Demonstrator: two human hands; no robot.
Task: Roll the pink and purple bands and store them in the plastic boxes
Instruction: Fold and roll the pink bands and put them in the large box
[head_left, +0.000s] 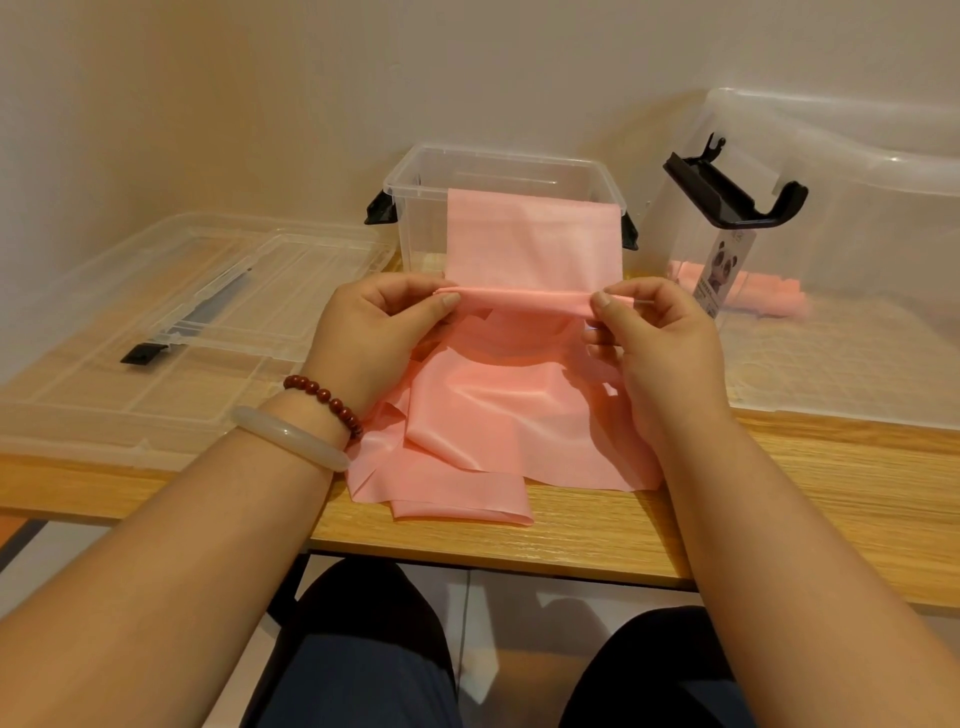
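Above the worktop (597, 545), just in front of the small clear box (410, 171), the left hand (379, 332) and right hand (660, 338) each pinch one end of a narrow first fold in the pink band (519, 415), thumbs on top. The rest lies heaped and creased below, its tail near the front edge. If one hand turns faster, the roll would likely go crooked. The twisted slack could wind in wrinkles, or the tail might slide off and tug the start loose.

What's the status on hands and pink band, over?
Left hand, right hand both pinching a fold in the thin pink elastic band. Rest heaped on the wooden table. Nothing between band and open clear plastic box.
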